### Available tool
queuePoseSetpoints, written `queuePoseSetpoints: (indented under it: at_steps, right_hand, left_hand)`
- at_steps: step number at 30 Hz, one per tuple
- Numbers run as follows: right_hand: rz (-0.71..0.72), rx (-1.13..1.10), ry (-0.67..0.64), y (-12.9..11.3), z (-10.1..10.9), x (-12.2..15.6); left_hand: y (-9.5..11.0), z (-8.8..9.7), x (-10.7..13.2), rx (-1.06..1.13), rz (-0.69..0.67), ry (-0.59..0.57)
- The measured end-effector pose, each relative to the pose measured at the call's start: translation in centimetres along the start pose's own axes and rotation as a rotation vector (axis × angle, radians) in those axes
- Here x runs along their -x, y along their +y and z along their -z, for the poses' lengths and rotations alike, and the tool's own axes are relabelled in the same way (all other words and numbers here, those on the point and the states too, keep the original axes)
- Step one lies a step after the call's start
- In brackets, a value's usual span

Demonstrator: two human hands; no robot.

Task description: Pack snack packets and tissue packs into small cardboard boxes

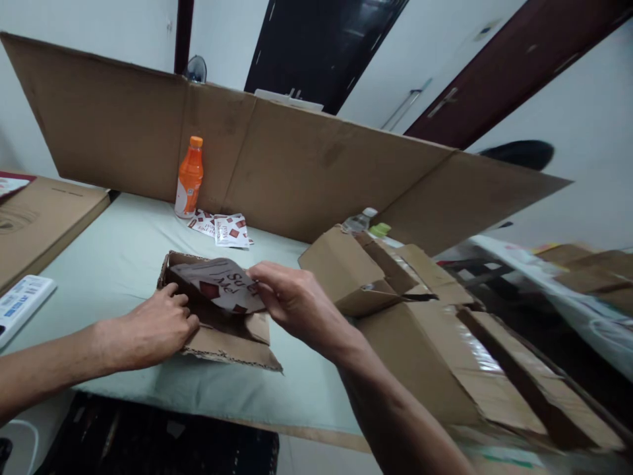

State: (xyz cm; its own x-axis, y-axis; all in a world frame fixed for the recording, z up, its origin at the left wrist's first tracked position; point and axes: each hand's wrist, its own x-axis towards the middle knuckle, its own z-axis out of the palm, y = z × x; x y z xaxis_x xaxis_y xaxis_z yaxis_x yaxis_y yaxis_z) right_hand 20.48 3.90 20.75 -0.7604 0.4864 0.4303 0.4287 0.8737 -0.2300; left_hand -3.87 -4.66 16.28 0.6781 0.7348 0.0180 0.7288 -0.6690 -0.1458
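Clamping its fingers on one edge of the light-looking, floppy pouch [222,284] just above the cardboard box [232,346], the right hand [297,305] is holding it while the left hand [159,323] is gripping the box's left wall.

Soft, even, rather dim indoor light; the pale table [123,251] is evenly lit and shadows are faint, darkest under its near edge. Tape on the flattened boxes [475,356] at right catches glare. The packet [222,284] in the middle is sharp; the near right smears with motion blur, and the far cardboard wall [297,165] bows with wide-angle distortion
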Motion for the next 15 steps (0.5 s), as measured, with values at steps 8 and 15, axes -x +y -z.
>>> queuePoseSetpoints:
  at_steps: [8, 15]
  right_hand:
    - [-0.060, 0.238, -0.592, -0.9, -4.6, -3.5]
    - [-0.038, -0.119, -0.521, 0.8, -7.3, -1.9]
  left_hand:
    - [0.0, 0.3, -0.1, 0.048, -0.017, -0.040]
    - [-0.6, 2.3, -0.1, 0.248, 0.152, -0.076]
